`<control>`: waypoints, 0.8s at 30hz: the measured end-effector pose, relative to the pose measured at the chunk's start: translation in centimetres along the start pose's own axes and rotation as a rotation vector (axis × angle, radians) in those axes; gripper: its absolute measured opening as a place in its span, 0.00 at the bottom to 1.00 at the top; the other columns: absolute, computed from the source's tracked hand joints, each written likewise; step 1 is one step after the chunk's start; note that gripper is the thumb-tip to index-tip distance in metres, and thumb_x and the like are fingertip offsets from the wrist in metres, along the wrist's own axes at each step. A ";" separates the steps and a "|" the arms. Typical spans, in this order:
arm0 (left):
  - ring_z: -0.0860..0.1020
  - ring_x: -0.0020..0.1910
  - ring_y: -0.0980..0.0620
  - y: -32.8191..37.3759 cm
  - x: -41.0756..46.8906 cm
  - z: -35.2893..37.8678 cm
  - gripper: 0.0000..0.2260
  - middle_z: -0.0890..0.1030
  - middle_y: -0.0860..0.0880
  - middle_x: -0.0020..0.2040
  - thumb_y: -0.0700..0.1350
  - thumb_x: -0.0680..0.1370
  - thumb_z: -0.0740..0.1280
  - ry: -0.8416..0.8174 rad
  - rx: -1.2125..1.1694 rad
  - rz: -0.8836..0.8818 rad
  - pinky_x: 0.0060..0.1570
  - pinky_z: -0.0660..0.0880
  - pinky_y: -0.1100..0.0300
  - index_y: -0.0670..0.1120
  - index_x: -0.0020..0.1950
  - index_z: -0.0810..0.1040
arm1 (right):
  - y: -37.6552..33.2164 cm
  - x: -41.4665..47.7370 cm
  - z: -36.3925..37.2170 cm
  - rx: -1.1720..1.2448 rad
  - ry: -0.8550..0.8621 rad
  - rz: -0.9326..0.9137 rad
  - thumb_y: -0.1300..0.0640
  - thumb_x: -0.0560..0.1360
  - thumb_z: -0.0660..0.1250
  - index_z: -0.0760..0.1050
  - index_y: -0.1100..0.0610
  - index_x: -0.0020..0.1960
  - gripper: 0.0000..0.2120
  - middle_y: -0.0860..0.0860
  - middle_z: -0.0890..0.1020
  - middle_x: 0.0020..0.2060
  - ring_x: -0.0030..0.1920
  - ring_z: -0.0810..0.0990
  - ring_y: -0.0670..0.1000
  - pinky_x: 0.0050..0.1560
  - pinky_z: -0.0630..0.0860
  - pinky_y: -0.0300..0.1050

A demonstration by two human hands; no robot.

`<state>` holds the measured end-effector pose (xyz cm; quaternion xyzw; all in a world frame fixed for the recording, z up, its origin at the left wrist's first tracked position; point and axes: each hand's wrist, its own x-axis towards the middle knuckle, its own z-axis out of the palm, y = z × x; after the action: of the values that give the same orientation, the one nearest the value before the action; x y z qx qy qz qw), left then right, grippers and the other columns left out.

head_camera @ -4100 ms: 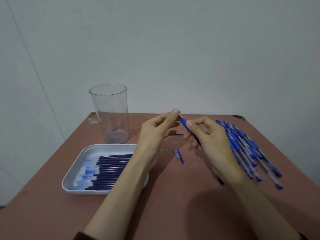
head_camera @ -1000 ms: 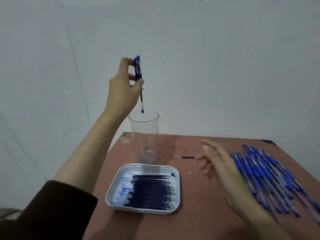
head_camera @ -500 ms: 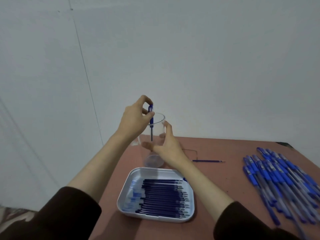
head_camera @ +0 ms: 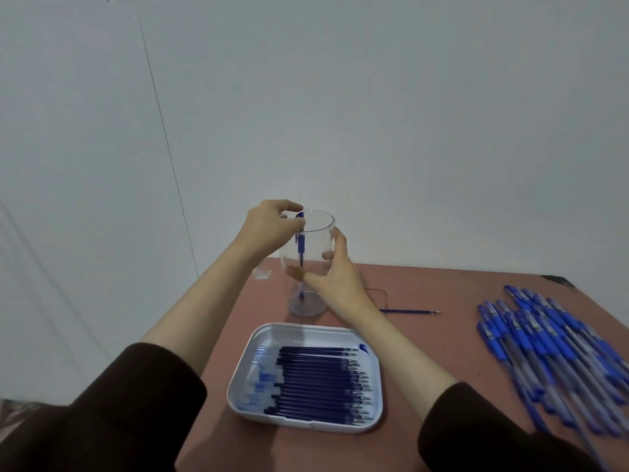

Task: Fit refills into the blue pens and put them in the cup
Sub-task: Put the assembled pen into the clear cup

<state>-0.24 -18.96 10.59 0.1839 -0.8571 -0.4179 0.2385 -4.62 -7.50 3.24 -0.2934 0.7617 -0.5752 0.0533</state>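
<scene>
A tall clear plastic cup [head_camera: 315, 229] stands at the far left of the brown table. One blue pen [head_camera: 301, 253] stands upright inside it, its tip at the cup's bottom. My left hand [head_camera: 270, 226] pinches the pen's top at the cup's rim. My right hand [head_camera: 332, 270] wraps around the cup's side, thumb and fingers curled on it. A white tray [head_camera: 245, 379] of dark blue refills lies near me. Several blue pens [head_camera: 551, 349] lie in a pile on the right.
A single loose refill [head_camera: 410, 311] lies on the table [head_camera: 442, 362] right of the cup. A white wall stands close behind the table's far edge. The table's left edge runs just beside the cup and tray.
My left hand has lowered the pen from above the rim down into the cup. My right hand has come from the table's middle to grip the cup's side.
</scene>
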 end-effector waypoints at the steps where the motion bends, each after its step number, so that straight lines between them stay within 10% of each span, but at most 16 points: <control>1: 0.72 0.56 0.56 0.0 -0.1 0.0 0.15 0.76 0.48 0.56 0.43 0.77 0.66 0.006 0.000 0.003 0.51 0.66 0.63 0.49 0.63 0.77 | 0.0 0.0 0.0 0.002 0.002 -0.001 0.47 0.69 0.76 0.48 0.49 0.77 0.48 0.55 0.68 0.70 0.71 0.66 0.53 0.65 0.67 0.48; 24: 0.70 0.67 0.50 0.9 -1.0 -0.4 0.18 0.73 0.43 0.66 0.47 0.78 0.63 0.031 0.071 0.032 0.59 0.66 0.59 0.50 0.69 0.72 | -0.3 0.2 -0.6 -0.020 -0.039 0.036 0.47 0.69 0.76 0.45 0.49 0.78 0.50 0.55 0.67 0.72 0.70 0.68 0.56 0.62 0.67 0.45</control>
<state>0.66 -18.19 11.25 0.1851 -0.8705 -0.3805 0.2516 -4.90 -7.20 3.79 -0.2911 0.7714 -0.5608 0.0755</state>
